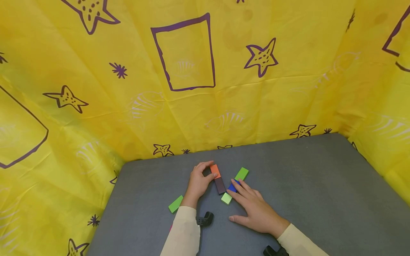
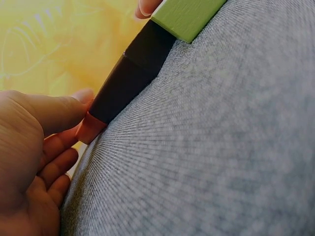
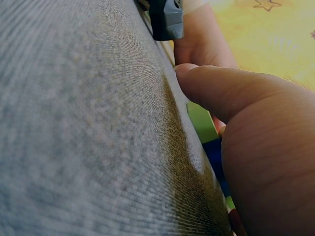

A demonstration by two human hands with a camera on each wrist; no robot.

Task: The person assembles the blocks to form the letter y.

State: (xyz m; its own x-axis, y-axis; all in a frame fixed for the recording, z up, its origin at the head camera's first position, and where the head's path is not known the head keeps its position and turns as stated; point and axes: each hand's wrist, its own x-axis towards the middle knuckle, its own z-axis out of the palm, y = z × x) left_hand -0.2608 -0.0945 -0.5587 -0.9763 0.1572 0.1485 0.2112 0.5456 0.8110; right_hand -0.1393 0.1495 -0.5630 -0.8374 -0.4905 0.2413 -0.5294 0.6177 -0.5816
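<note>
My left hand (image 1: 198, 182) pinches an orange block (image 1: 216, 171) between thumb and fingers. End to end with it lies a dark block (image 1: 220, 186), forming a slanted row on the table. The dark row's near end meets a light green block (image 1: 226, 198), seen close up as a green block (image 2: 189, 17) in the left wrist view. My right hand (image 1: 256, 209) has its fingers extended, fingertips on a blue block (image 1: 232, 187) that they partly cover. Beyond the blue block a longer green block (image 1: 241, 173) continues that second row.
Another green block (image 1: 175, 204) lies left of my left wrist. A small pink edge (image 1: 171, 228) peeks out beside the left sleeve. The grey tabletop (image 1: 304, 177) is bounded at the back and sides by a yellow patterned cloth (image 1: 192, 117).
</note>
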